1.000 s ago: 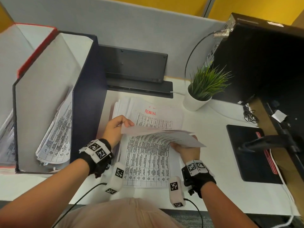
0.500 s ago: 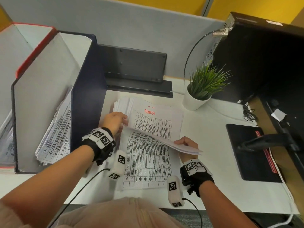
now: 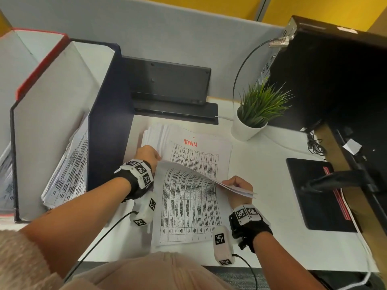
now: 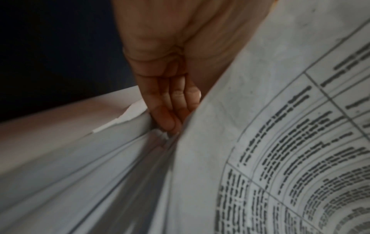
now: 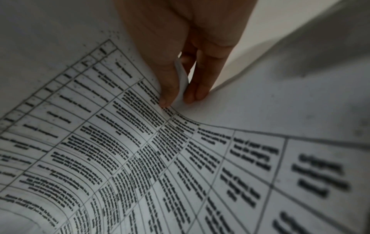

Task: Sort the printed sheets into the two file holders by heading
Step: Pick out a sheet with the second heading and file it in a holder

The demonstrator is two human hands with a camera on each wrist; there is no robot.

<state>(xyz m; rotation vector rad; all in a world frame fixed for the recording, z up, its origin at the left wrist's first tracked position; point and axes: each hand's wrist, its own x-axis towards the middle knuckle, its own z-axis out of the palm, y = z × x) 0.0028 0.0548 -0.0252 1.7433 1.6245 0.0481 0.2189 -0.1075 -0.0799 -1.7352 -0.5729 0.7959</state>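
While right hand [image 3: 235,185] pinches sheet [image 3: 188,197] corner, left hand [image 3: 147,154] fingers straight in stack [image 3: 201,155] edge: you peel one ply only, read heading first.

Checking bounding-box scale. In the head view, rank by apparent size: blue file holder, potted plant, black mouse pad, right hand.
1. blue file holder, though it sits nearest the camera
2. black mouse pad
3. potted plant
4. right hand
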